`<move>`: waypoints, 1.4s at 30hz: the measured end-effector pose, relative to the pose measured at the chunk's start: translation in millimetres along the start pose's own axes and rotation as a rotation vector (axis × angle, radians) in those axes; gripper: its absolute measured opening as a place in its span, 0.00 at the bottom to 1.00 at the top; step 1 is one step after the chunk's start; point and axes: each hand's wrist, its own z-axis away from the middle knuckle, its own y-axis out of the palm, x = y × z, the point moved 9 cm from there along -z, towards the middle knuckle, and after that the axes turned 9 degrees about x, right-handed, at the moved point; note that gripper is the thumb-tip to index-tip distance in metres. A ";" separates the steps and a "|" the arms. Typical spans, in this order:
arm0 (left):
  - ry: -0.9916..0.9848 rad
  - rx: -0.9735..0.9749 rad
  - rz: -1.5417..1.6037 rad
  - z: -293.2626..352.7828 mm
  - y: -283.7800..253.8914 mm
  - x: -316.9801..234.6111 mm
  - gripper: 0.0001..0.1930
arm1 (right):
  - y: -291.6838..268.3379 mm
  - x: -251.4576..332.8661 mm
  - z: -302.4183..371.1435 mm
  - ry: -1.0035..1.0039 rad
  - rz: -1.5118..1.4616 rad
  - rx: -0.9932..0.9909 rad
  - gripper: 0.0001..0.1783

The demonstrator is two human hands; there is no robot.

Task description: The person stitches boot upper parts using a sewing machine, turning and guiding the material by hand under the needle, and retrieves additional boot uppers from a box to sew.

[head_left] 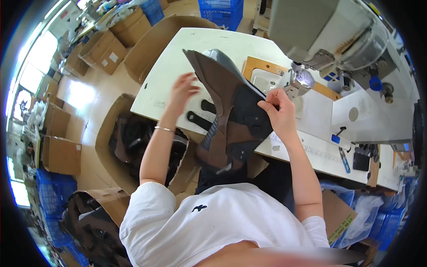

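A large brown and black sewn piece (221, 93), made of several panels, hangs in front of me over the table's near edge. My right hand (279, 109) pinches its right edge by a black panel, between thumb and fingers. Left of the piece, my left hand (183, 91) is in the air, a little blurred, its fingers apart and with nothing in them. Two black strap-like tabs (199, 120) stick out over the white table (164, 75) on the piece's left side; whether they are joined to it I cannot tell.
A sewing machine (324, 53) with its lamp lit stands at the right. Blue-handled snips (344, 160) and a dark flat pad (361, 162) lie at the table's right end. An open carton (108, 138) of dark pieces stands at the left, with blue crates (221, 13) behind.
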 end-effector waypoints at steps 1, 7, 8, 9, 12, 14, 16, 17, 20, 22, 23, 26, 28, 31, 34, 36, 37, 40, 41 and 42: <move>0.073 -0.044 -0.004 3.7 -22.4 -21.5 0.17 | -3.4 8.1 5.0 -0.062 0.129 -0.039 0.10; 0.512 0.278 -0.939 58.3 142.4 -160.8 0.12 | -14.1 18.9 12.1 -0.144 0.393 -0.110 0.10; 0.356 0.493 -0.884 61.6 178.3 -149.2 0.11 | -10.5 36.6 15.6 -0.289 0.498 -0.101 0.09; 0.109 0.760 -0.885 59.2 205.3 -122.4 0.11 | -5.7 53.3 20.7 -0.438 0.604 -0.092 0.09; -0.180 1.223 -0.877 61.3 238.8 -61.1 0.11 | -4.2 65.6 29.4 -0.489 0.699 -0.069 0.08; -0.038 1.509 -0.882 79.0 255.6 -38.5 0.13 | -10.4 69.1 36.4 -0.510 0.742 -0.075 0.08; 0.089 1.387 -1.113 81.0 258.4 -28.7 0.14 | -23.7 60.1 45.0 -0.456 0.594 -0.036 0.07; 0.097 1.400 -1.107 76.9 258.6 -17.2 0.14 | -30.1 63.2 51.6 -0.486 0.494 -0.012 0.06; 0.569 1.427 -1.232 78.5 263.5 4.2 0.15 | -30.6 101.0 67.8 -0.577 0.741 0.071 0.06; 0.580 1.389 -1.095 75.2 278.1 1.6 0.14 | -52.1 81.9 55.6 -0.457 0.704 0.019 0.06; 0.724 1.357 -1.093 74.2 281.3 -7.5 0.11 | -66.7 69.2 45.9 -0.340 0.655 -0.020 0.06; 0.630 1.098 -1.067 61.4 293.2 -58.1 0.11 | -96.9 61.1 32.4 -0.246 0.645 -0.111 0.06; 0.641 1.038 -1.088 68.5 299.3 -79.0 0.12 | -102.6 61.9 32.0 -0.245 0.614 -0.154 0.05; 0.162 1.150 -0.966 67.9 302.6 -62.4 0.14 | -91.9 52.7 29.9 -0.267 0.714 -0.098 0.06; 0.229 1.219 -0.950 84.7 313.5 -69.7 0.17 | -79.3 41.1 33.4 -0.277 0.750 -0.027 0.06; -0.140 1.218 -0.875 80.7 302.5 -37.9 0.23 | -85.9 43.5 35.1 -0.237 0.613 -0.057 0.06; -0.156 1.272 -0.819 86.5 297.4 -12.8 0.27 | -85.0 47.4 38.3 -0.240 0.609 -0.061 0.06; -0.267 1.425 -0.815 88.3 297.7 25.6 0.36 | -84.0 48.4 47.9 -0.267 0.430 0.013 0.06; -0.117 1.447 -0.908 87.3 299.5 28.2 0.36 | -84.3 46.3 49.6 -0.295 0.433 0.025 0.05; 0.035 1.462 -0.996 88.9 302.6 24.2 0.37 | -83.7 45.5 50.9 -0.322 0.433 0.037 0.05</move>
